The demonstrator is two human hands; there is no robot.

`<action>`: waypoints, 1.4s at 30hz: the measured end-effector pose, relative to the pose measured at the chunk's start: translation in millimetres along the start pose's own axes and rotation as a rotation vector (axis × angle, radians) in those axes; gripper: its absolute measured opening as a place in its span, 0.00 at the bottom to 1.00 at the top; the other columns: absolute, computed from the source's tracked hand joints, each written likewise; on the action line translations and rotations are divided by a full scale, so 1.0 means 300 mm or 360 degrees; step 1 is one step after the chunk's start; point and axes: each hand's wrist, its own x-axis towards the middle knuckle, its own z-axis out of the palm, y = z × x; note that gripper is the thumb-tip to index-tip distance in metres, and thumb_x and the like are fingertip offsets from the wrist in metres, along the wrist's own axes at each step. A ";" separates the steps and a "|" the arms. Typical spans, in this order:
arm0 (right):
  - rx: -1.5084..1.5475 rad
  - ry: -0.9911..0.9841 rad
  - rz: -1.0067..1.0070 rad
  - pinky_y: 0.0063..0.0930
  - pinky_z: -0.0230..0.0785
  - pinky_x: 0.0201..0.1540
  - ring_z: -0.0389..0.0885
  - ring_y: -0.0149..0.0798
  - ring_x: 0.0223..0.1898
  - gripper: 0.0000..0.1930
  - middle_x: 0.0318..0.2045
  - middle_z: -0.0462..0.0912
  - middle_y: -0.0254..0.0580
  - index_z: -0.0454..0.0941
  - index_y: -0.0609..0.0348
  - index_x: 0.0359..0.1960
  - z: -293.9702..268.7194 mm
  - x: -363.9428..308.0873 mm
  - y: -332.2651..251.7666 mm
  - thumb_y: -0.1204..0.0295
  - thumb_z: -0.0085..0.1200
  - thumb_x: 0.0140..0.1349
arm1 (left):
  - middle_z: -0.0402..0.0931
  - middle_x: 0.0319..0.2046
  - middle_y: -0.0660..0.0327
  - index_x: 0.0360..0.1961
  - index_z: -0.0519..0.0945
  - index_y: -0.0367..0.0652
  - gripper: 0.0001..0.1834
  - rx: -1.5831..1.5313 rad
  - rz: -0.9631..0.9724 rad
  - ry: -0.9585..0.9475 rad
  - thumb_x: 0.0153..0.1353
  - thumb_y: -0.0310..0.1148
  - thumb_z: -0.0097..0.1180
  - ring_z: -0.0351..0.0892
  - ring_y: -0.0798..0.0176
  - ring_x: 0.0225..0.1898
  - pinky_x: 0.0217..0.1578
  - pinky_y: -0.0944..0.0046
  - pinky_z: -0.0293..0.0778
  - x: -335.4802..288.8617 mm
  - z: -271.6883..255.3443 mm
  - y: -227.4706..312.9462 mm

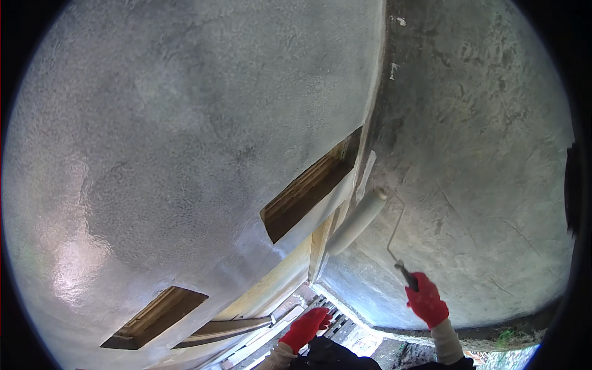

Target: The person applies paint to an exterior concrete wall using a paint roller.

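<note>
A paint roller with a long pale sleeve [357, 221] lies against the dull grey right-hand wall [481, 203], close to the corner. From the sleeve's upper end its thin bent wire frame runs down to a dark handle [406, 275]. My right hand [427, 302], in a red glove, is closed round that handle with the arm reaching up and forward. Lower and to the left, my left hand [306, 328], also red-gloved, hangs in the air, fingers loosely bent and slightly apart, and nothing shows in it.
A glossy pale grey wall [185, 123] fills the left side, with two dark rectangular recesses [311, 185] in it. Wooden boards [317, 243] stand at the corner. Far below lie planks and rubble [357, 339]. Some green plants [505, 337] grow at the right wall's foot.
</note>
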 end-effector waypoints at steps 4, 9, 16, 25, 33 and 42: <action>-0.0786 0.0533 -0.0634 0.35 0.71 0.26 0.78 0.45 0.27 0.18 0.29 0.75 0.44 0.69 0.58 0.46 -0.016 0.153 -0.014 0.72 0.55 0.53 | 0.76 0.42 0.54 0.50 0.71 0.37 0.18 -0.0032 0.0184 0.0094 0.67 0.39 0.42 0.76 0.63 0.41 0.44 0.63 0.73 -0.026 -0.019 0.043; -0.0797 0.0527 -0.0480 0.37 0.70 0.26 0.77 0.47 0.28 0.20 0.30 0.75 0.44 0.69 0.54 0.50 0.001 0.299 -0.012 0.73 0.53 0.54 | 0.75 0.42 0.53 0.51 0.70 0.37 0.18 -0.0061 0.0278 0.0143 0.67 0.39 0.42 0.76 0.62 0.42 0.44 0.63 0.73 -0.040 -0.033 0.063; -0.0859 0.0512 -0.0567 0.38 0.71 0.26 0.78 0.46 0.28 0.21 0.29 0.75 0.44 0.69 0.50 0.51 0.009 0.384 0.080 0.72 0.54 0.54 | 0.75 0.41 0.55 0.50 0.70 0.38 0.19 -0.0099 0.0318 0.0297 0.66 0.41 0.42 0.75 0.64 0.41 0.45 0.64 0.71 -0.064 -0.059 0.079; -0.1031 0.0246 -0.0931 0.35 0.68 0.22 0.76 0.41 0.23 0.19 0.24 0.72 0.39 0.71 0.48 0.48 0.056 0.310 0.050 0.68 0.56 0.53 | 0.74 0.41 0.57 0.51 0.70 0.38 0.22 -0.0041 0.0303 0.0259 0.66 0.45 0.40 0.74 0.65 0.41 0.45 0.64 0.70 -0.041 -0.058 0.086; -0.0770 -0.0273 -0.1328 0.32 0.64 0.14 0.74 0.34 0.18 0.13 0.19 0.71 0.35 0.72 0.49 0.45 0.290 0.102 -0.201 0.68 0.49 0.57 | 0.76 0.41 0.55 0.49 0.71 0.36 0.19 -0.0272 0.0207 0.0278 0.66 0.40 0.42 0.76 0.63 0.41 0.43 0.64 0.73 -0.128 -0.084 0.030; -0.0592 -0.0472 -0.1465 0.34 0.65 0.18 0.75 0.38 0.20 0.18 0.17 0.72 0.35 0.74 0.49 0.46 0.421 0.046 -0.342 0.68 0.56 0.51 | 0.77 0.39 0.58 0.47 0.72 0.40 0.18 -0.0329 0.0163 0.0336 0.65 0.41 0.45 0.77 0.66 0.39 0.40 0.67 0.73 -0.172 -0.108 -0.023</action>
